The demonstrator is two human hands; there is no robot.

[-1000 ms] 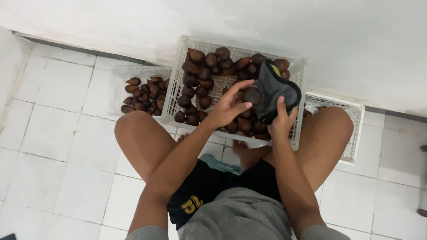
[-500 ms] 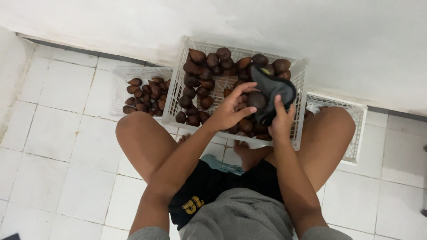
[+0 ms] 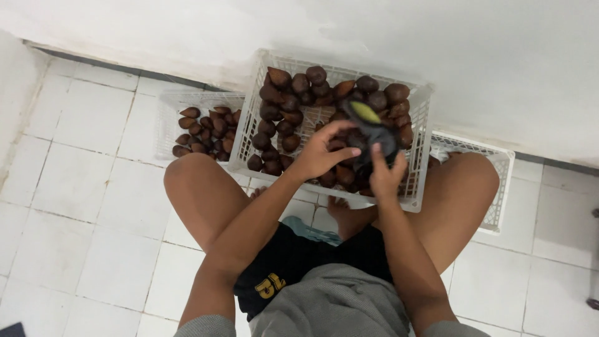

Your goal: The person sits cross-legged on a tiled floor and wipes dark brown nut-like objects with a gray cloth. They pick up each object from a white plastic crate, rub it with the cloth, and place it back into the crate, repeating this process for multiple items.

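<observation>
I sit on a tiled floor with a white plastic crate (image 3: 424,106) between my knees, holding several dark brown scaly fruits (image 3: 293,93). My right hand (image 3: 387,175) grips the lower end of a black cloth-like object with a yellow-green patch (image 3: 371,125), held over the crate. My left hand (image 3: 321,150) reaches over the fruit beside it, fingers curled against a brown fruit (image 3: 340,145) next to the black object; whether it grips the fruit is unclear.
A second white crate (image 3: 168,109) at the left holds more brown fruits (image 3: 199,134). A third white crate (image 3: 502,181) lies behind my right knee. A white wall (image 3: 374,31) runs just behind the crates. White floor tiles (image 3: 68,187) spread to the left.
Both hands with the black object have shifted slightly lower over the crate. My left hand has closed in on the fruit beside the black object.
</observation>
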